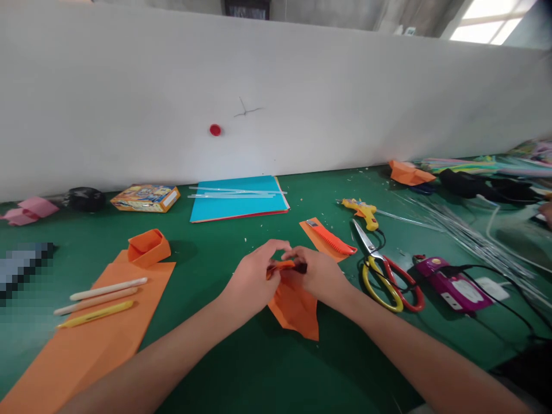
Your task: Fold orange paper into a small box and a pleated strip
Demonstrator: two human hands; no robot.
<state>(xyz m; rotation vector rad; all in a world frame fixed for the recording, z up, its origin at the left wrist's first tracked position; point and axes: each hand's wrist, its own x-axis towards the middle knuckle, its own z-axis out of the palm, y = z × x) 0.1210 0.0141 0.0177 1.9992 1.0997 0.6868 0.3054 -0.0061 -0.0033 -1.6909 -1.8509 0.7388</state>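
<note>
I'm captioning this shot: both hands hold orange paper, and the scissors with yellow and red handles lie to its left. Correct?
Not quite: the head view shows the yellow-and-red-handled scissors to the right of the orange paper, not the left. The left hand and right hand do hold it.

From my end I count one left hand [253, 277], one right hand [321, 273], one held orange paper [296, 305], two folded orange shapes [149, 248], three slim sticks [95, 301], one pair of scissors [376, 254], one glue gun [365, 213], one cutter [332, 238], one power strip [452, 283], one carton [145, 198], one red cap [215, 130]. Clear rods [472, 236] at right: too many for me.
</note>
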